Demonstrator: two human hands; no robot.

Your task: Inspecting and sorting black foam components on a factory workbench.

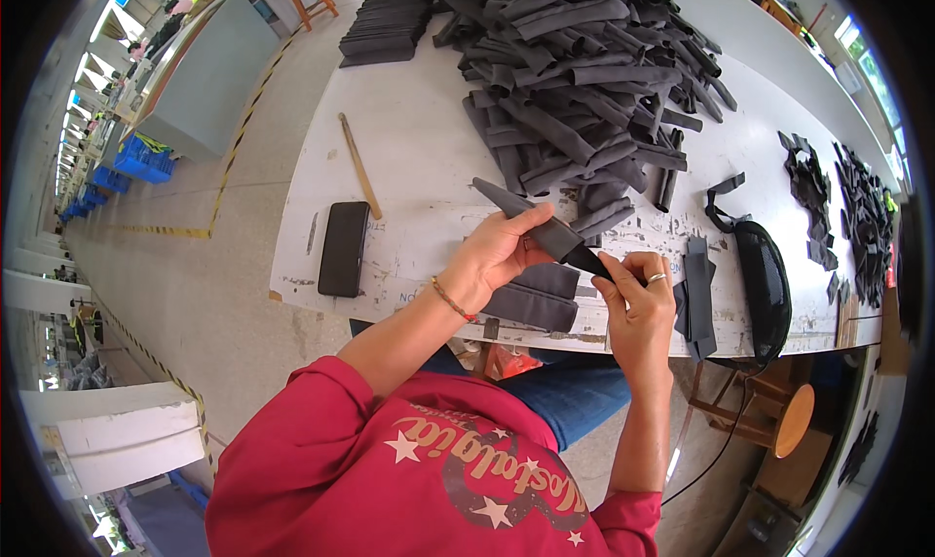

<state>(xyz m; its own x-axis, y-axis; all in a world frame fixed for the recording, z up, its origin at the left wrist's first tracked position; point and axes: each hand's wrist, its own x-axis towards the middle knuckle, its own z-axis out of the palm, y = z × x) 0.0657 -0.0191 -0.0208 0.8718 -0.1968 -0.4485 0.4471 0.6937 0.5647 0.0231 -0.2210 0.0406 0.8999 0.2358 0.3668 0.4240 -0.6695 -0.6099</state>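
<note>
My left hand (495, 255) grips a dark grey folded fabric strip (526, 211) around its middle, holding it just above the white table (409, 158). My right hand (638, 289) pinches the strip's near end between thumb and fingers. Directly under my hands lie two similar flat grey strips (536, 299). A big heap of the same grey strips (584, 80) covers the table beyond my hands.
A black phone (343, 248) and a wooden stick (359, 166) lie at left on the table. A neat stack of dark strips (388, 26) sits far left. A black pouch (763, 279) and small black pieces (696, 294) lie at right, more black scraps (857, 211) farther right. A wooden stool (779, 411) stands below.
</note>
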